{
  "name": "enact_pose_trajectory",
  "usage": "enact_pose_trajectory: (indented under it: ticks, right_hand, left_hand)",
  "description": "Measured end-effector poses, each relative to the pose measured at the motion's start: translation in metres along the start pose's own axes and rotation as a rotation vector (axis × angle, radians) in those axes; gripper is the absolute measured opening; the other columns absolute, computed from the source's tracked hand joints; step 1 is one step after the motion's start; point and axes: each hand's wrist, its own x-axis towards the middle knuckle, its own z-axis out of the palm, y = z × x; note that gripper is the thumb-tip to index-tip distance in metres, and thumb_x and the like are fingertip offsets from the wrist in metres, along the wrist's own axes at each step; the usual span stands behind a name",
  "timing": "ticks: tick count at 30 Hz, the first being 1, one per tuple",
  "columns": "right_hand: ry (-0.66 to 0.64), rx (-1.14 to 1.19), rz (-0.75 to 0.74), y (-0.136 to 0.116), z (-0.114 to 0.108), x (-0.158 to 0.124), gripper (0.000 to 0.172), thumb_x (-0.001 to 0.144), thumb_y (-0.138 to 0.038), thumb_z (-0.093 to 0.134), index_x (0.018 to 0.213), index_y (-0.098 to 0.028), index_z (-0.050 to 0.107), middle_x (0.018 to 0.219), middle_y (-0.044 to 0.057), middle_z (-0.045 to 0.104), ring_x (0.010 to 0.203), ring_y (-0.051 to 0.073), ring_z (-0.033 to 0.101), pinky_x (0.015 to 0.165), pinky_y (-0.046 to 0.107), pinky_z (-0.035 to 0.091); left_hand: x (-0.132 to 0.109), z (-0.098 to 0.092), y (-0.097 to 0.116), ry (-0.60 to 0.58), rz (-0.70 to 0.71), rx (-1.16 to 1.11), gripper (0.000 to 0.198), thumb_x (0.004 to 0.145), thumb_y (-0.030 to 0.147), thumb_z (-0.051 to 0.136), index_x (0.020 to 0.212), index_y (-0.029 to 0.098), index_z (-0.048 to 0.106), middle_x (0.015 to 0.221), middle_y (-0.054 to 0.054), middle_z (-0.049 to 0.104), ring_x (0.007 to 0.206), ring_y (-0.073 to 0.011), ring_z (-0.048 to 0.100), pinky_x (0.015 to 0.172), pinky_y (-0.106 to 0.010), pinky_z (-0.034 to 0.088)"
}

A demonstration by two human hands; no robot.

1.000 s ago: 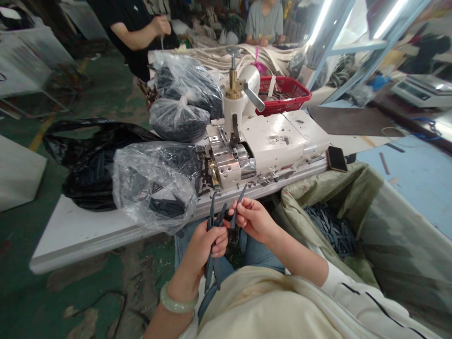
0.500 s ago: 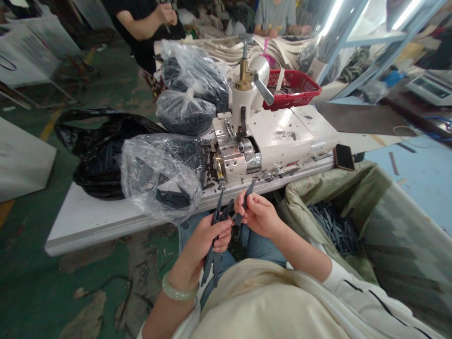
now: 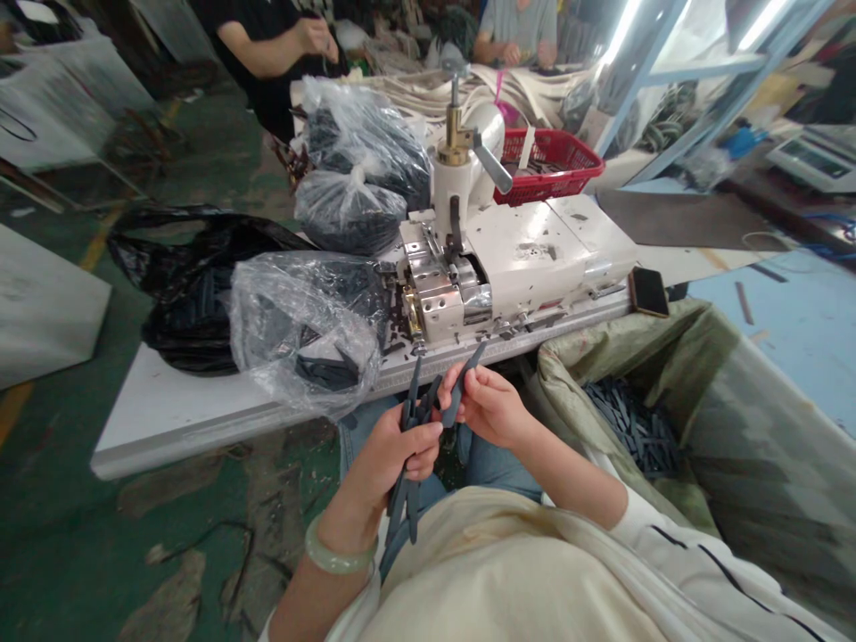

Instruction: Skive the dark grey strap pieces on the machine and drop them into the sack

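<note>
A dark gray strip [image 3: 460,385] sits in a firm pinch in the R hand [image 3: 488,407], both ends free. A bunch of strips [image 3: 405,499] is gripped tight in the L hand [image 3: 401,450]. Hands close, w/ a small gap. Sack [image 3: 621,357] just beside R hand, white machine [image 3: 522,259] ahead.

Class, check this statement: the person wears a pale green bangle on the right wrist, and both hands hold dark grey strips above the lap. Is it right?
No. The pale green bangle is on the left wrist, not the right, as the head view shows. The left hand and right hand do both hold dark grey strips above the lap.
</note>
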Motion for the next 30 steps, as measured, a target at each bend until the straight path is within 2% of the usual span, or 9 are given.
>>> enact_pose_trajectory:
  ticks: [5, 16, 25, 30]
  right_hand:
    - [-0.028, 0.011, -0.004, 0.000, -0.002, -0.001, 0.026, 0.088, -0.041, 0.061, 0.093, -0.015, 0.064, 0.081, 0.005, 0.064, 0.060, 0.009, 0.049, 0.056, 0.023, 0.034]
    - [-0.065, 0.005, -0.002, 0.001, -0.007, -0.003, 0.031, 0.081, -0.034, 0.072, 0.105, -0.018, 0.063, 0.084, 0.003, 0.065, 0.061, 0.008, 0.051, 0.056, 0.021, 0.038]
    - [-0.038, -0.100, -0.028, 0.000, -0.009, 0.000, 0.031, 0.075, -0.038, 0.077, 0.091, -0.016, 0.062, 0.075, 0.002, 0.070, 0.049, 0.006, 0.055, 0.048, 0.017, 0.042]
    - [0.126, -0.210, -0.019, 0.000, -0.011, 0.002, 0.028, 0.076, -0.038, 0.075, 0.074, -0.014, 0.061, 0.066, 0.002, 0.071, 0.039, 0.005, 0.052, 0.036, 0.014, 0.039]
  left_hand:
    - [-0.002, 0.001, 0.001, 0.006, 0.013, 0.013, 0.027, 0.074, 0.027, 0.072, 0.085, 0.018, 0.049, 0.047, 0.012, 0.035, 0.036, -0.0014, 0.025, 0.034, -0.013, 0.023]
    - [-0.002, 0.003, 0.003, 0.029, 0.024, 0.053, 0.028, 0.074, 0.029, 0.072, 0.081, 0.019, 0.047, 0.044, 0.012, 0.035, 0.034, -0.0013, 0.023, 0.034, -0.013, 0.023]
    - [-0.002, 0.002, 0.002, 0.065, 0.004, 0.095, 0.029, 0.072, 0.031, 0.074, 0.082, 0.019, 0.049, 0.045, 0.012, 0.035, 0.035, -0.0015, 0.025, 0.035, -0.013, 0.023]
    - [-0.003, 0.005, 0.004, 0.102, 0.029, 0.109, 0.026, 0.075, 0.032, 0.072, 0.088, 0.016, 0.055, 0.047, 0.011, 0.036, 0.037, -0.0020, 0.027, 0.036, -0.014, 0.024]
